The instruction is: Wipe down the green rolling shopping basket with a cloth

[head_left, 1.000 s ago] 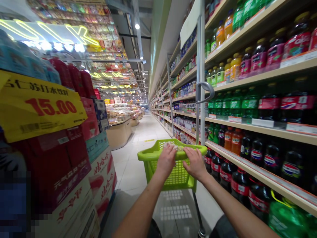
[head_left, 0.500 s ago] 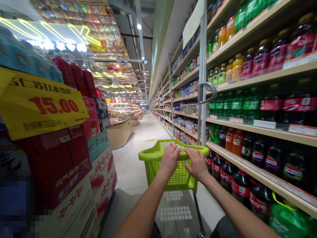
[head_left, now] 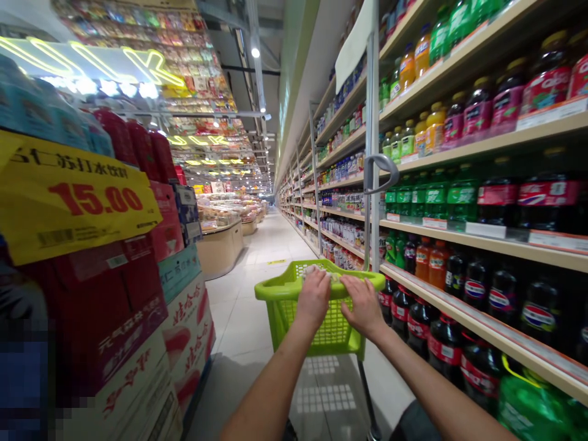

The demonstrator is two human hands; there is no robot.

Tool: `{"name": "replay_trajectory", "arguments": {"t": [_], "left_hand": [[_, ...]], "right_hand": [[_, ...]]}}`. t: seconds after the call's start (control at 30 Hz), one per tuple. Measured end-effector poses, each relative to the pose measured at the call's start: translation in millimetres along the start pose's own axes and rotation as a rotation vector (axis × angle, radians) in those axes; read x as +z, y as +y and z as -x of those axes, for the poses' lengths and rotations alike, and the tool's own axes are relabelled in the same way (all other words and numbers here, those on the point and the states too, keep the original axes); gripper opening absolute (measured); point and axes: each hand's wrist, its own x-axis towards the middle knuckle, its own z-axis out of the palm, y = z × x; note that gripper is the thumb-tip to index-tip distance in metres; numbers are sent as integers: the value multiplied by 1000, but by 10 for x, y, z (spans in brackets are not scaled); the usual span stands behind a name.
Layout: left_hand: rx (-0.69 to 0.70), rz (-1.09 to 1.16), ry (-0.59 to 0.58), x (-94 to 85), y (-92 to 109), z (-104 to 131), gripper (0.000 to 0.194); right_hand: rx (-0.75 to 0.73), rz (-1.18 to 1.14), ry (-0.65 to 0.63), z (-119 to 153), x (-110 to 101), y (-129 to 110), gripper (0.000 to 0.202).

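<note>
A bright green plastic shopping cart (head_left: 280, 312) stands right in front of me, its near rim at waist height. My left hand (head_left: 314, 297) is closed at the middle of that rim, with a crumpled whitish cloth or tissue (head_left: 311, 269) showing at its fingers. Just to the right, my right hand (head_left: 362, 301) curls its fingers over the same rim, thumb pointing down on the near side. The cart's inside is mostly hidden behind the rim and hands. One dark leg (head_left: 362, 380) of the cart runs down to the floor.
Shelves of drink bottles (head_left: 491, 288) line the right, with a grey metal pole and hook (head_left: 380, 173) jutting out. Stacked drink cartons (head_left: 110, 306) bear a yellow price sign (head_left: 92, 196) at left. A tiled aisle (head_left: 266, 245) runs ahead past a rounded display counter (head_left: 222, 250).
The view shifts very slightly, with the shelves and cart a few pixels further left. Both hands keep their places on the cart's rim.
</note>
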Motion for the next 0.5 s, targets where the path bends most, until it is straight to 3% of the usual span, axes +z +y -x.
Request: {"name": "replay_trajectory", "arguments": {"t": [0.1,0.17,0.23,0.3,0.5], "left_hand": [[-67,-47,-9,-207,-274,134,23],[-216,-91,9,-387,-521,258,23],[-310,-109,37,-484,-646,320,23],[-298,-69,44,-444,-567,285,24],[-40,8,-61,4,129,-108,22]], "right_hand": [[13,-10,-15,-3,-23,35,52],[20,-18,-13,-5,-22,39,53],[27,-24,2,-3,-8,26,53],[34,-25,21,2,12,8,53],[3,0,14,26,19,32,52]]}}
